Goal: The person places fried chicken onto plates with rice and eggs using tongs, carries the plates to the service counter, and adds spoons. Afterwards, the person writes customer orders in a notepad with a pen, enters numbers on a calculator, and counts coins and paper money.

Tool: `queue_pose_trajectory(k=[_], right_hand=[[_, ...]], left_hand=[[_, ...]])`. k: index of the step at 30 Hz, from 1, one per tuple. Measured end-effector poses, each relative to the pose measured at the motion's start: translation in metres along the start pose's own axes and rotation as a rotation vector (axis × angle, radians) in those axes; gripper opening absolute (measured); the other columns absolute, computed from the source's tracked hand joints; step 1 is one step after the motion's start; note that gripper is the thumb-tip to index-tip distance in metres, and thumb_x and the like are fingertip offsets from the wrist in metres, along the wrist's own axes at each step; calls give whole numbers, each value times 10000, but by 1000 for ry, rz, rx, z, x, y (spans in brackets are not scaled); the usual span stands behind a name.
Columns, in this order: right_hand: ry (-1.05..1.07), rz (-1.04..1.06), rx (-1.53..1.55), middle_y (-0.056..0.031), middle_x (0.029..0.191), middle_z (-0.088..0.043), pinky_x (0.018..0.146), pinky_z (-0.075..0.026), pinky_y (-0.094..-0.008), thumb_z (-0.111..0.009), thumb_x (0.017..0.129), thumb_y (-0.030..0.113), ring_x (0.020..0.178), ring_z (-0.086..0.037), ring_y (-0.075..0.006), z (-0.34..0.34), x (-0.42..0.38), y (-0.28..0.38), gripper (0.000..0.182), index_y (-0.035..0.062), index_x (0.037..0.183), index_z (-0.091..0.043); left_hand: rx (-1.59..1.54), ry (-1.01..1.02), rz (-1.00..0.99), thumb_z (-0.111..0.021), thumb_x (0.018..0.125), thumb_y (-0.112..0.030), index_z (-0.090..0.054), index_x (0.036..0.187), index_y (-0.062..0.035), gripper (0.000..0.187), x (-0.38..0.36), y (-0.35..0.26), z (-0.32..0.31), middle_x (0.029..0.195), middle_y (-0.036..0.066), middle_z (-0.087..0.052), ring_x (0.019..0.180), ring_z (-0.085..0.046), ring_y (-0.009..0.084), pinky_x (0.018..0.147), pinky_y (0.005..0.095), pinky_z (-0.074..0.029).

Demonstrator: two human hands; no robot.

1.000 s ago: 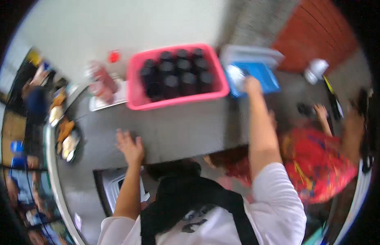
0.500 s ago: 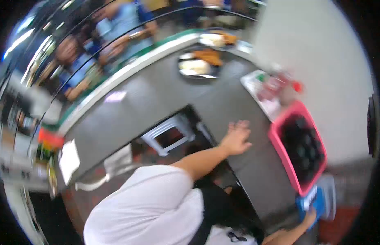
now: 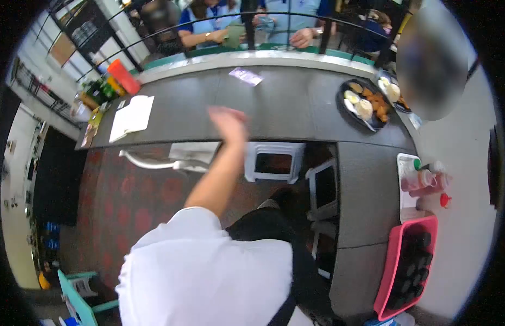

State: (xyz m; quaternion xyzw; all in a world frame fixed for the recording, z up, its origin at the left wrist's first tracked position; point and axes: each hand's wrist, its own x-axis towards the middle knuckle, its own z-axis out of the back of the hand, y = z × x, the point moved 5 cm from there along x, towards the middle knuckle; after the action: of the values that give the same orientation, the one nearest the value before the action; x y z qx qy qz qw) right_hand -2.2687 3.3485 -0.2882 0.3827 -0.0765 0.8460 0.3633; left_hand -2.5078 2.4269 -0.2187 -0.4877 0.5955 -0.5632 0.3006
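My left hand reaches over the dark grey counter, blurred by motion, with its fingers apart and nothing visible in them. A purple slip that looks like a banknote lies beyond it, apart from the fingers. To its left is a white sheet or folder. On the right part of the counter stands a black plate with rice, egg and browned pieces of food, and a second similar plate is behind it. My right hand is out of view.
Black metal bars run along the far edge, with people in blue beyond. Bottles sit on a white tray at right, near a pink basin of dark items. Stools are under the counter. An orange bottle stands at left.
The view has turned left and levelled. My left hand has moved from the counter's right part to its middle, towards the purple slip. My right hand, earlier at a blue item, has left view.
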Motion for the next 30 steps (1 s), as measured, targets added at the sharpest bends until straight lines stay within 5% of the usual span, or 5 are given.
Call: queue_pose_trajectory(k=[4,6,10,13,30], right_hand=[[-325,-4,-190,-178,1022,-635,917,-453,-435,-568,869,130,985,-593,-363,30,-26,43,241,-3,1066,-611],[-284,-155,-399,-185,982,-624,841,-453,-458,-511,900,146,914,-589,-357,100,-40,168,229,-4,1046,-603],[-32,-447,431,-204,883,-602,729,-449,-466,-513,894,169,837,-577,-384,50,-66,225,182,18,927,-611],[194,-126,469,-161,828,-586,666,-476,-454,-577,828,112,758,-579,-381,74,-83,258,186,41,996,-614],[348,-304,409,-102,740,-600,613,-499,-374,-611,851,125,668,-607,-281,152,-184,241,207,63,1043,-658]], left_hand=[[-148,-227,-333,-416,983,-237,-482,1152,-41,268,49,-133,-4,840,53,-536,808,-539,153,767,304,-463],[-54,405,-328,-469,950,-221,-499,1205,-34,317,36,-142,-94,913,30,-536,854,-534,126,797,281,-430],[1049,2137,-334,-503,941,-267,-595,942,-36,249,-109,37,-157,927,60,-584,860,-552,178,779,318,-428],[1175,2577,-308,-505,935,-258,-596,948,-36,241,-195,103,-134,924,60,-587,854,-554,177,775,318,-431],[1000,2810,-280,-513,901,-207,-606,985,-35,213,-347,127,-165,905,61,-604,821,-566,173,749,319,-448]])
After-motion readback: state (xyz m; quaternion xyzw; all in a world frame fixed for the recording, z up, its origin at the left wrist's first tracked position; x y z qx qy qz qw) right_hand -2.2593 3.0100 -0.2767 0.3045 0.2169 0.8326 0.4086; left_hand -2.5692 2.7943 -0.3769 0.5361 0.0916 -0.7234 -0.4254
